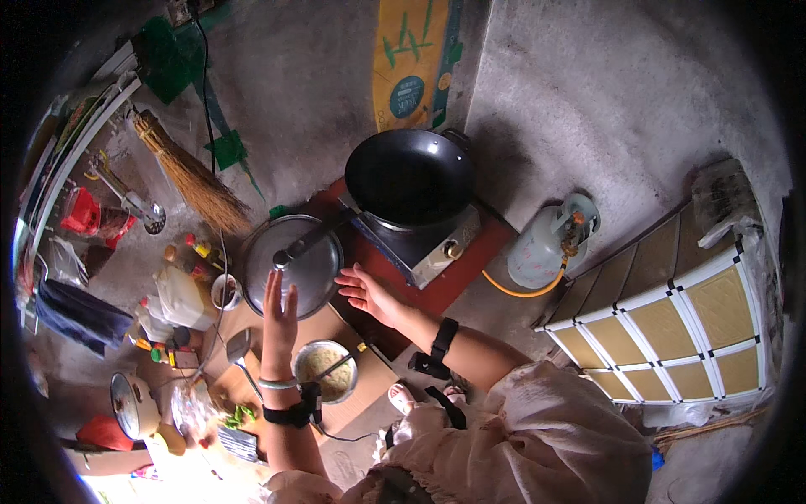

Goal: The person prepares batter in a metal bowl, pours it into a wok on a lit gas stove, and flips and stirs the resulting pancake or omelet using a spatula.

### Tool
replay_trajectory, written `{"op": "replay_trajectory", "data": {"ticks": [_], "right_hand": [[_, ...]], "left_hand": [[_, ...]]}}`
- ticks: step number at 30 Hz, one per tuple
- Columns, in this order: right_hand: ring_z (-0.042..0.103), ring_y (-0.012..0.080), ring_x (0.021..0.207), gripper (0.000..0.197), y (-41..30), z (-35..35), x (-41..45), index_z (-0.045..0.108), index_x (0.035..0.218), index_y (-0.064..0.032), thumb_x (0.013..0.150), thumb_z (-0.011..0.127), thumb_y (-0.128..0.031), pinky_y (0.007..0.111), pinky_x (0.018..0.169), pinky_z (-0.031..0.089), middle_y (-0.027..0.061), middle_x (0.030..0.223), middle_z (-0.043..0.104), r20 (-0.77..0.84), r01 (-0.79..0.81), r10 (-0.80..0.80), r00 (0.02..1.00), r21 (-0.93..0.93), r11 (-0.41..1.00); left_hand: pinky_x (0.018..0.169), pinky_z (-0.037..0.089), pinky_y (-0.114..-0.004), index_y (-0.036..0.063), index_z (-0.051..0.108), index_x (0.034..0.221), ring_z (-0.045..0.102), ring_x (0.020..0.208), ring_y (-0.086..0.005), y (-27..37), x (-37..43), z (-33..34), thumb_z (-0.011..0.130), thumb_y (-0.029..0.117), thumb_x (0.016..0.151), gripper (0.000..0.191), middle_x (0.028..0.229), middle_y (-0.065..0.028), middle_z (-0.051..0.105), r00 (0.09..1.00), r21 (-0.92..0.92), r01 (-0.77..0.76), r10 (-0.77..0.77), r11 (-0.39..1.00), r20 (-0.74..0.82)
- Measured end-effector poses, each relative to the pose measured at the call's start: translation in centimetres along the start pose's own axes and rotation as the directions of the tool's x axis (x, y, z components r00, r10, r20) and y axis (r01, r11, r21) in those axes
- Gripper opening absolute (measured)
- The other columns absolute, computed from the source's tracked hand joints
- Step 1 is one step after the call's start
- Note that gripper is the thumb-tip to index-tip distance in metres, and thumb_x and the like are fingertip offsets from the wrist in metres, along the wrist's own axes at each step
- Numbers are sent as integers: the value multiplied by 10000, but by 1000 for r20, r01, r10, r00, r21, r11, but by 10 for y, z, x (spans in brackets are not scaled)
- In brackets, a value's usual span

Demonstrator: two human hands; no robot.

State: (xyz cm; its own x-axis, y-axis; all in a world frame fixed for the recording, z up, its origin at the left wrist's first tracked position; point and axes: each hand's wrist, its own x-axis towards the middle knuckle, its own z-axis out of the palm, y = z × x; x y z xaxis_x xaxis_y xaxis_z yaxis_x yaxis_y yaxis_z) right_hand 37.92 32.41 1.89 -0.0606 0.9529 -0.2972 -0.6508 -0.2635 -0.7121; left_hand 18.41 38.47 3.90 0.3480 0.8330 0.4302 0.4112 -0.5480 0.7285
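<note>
Both my hands are raised and hold nothing. My left hand point(281, 324) has its fingers up and apart, before the near edge of a round grey pan lid point(318, 277); whether it touches the lid I cannot tell. My right hand point(370, 295) has its fingers spread, just right of the lid. Beyond them a black wok point(409, 183) sits on a gas stove point(415, 252), its dark inside showing no food. The wok's long handle point(315, 238) reaches left across the lid. Near my left wrist stands a metal bowl point(354, 378) of pale, lumpy food point(322, 364) with a dark-handled utensil in it.
A metal spatula point(239, 346) and green peppers point(238, 416) lie left of my forearm. Bottles and a jug point(182, 299) crowd the left. A gas cylinder point(535, 252) with an orange hose point(526, 293) stands right of the stove. Farther right is a panelled storage cabinet point(661, 334).
</note>
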Motion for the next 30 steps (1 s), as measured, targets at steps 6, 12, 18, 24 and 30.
{"op": "replay_trajectory", "data": {"ticks": [6, 12, 18, 24, 30], "right_hand": [[543, 130, 977, 324, -4, -3, 44, 509, 1107, -155, 882, 472, -386, 303, 835, 391, 10, 1104, 580, -81, -48, 54, 995, 82, 996], [543, 145, 988, 326, 13, -39, 5, 513, 1134, -172, 871, 495, -364, 299, 838, 402, 18, 1130, 573, -62, -80, 82, 995, 29, 996], [528, 129, 1009, 290, 19, -169, -81, 484, 1187, -143, 904, 421, -157, 290, 858, 391, 49, 1181, 542, -219, -25, -2, 976, -123, 992], [555, 87, 799, 190, -9, -243, -135, 593, 992, -139, 861, 520, -257, 218, 707, 418, 20, 982, 625, -499, 37, -9, 867, 47, 998], [550, 81, 786, 207, -17, -270, -159, 581, 1021, -110, 875, 504, -234, 214, 688, 425, 29, 987, 620, -523, 5, 69, 850, 139, 990]], "left_hand": [[1003, 287, -375, 9, 389, 1273, 364, 1226, -326, -15, 33, 10, 510, 237, 883, 469, 1300, -223, 393, 985, -84, 166, -162, 982, 60], [949, 265, -552, 150, 377, 1306, 351, 1231, -259, -12, 57, 15, 526, 392, 823, 561, 1353, -69, 371, 977, 587, 127, -201, 800, 64], [960, 195, -595, 214, 423, 1275, 386, 1202, -217, 12, 73, 34, 543, 457, 795, 551, 1233, 12, 502, 976, 774, -18, -159, 633, 152], [992, 183, -551, 182, 521, 1120, 518, 999, -180, -9, 80, 51, 661, 312, 700, 461, 1032, -18, 560, 990, 886, -107, -35, 451, 138], [971, 229, -511, 156, 536, 1047, 568, 919, -198, -25, 82, 52, 670, 293, 697, 399, 995, -39, 565, 974, 903, -158, -87, 400, 209]]}}
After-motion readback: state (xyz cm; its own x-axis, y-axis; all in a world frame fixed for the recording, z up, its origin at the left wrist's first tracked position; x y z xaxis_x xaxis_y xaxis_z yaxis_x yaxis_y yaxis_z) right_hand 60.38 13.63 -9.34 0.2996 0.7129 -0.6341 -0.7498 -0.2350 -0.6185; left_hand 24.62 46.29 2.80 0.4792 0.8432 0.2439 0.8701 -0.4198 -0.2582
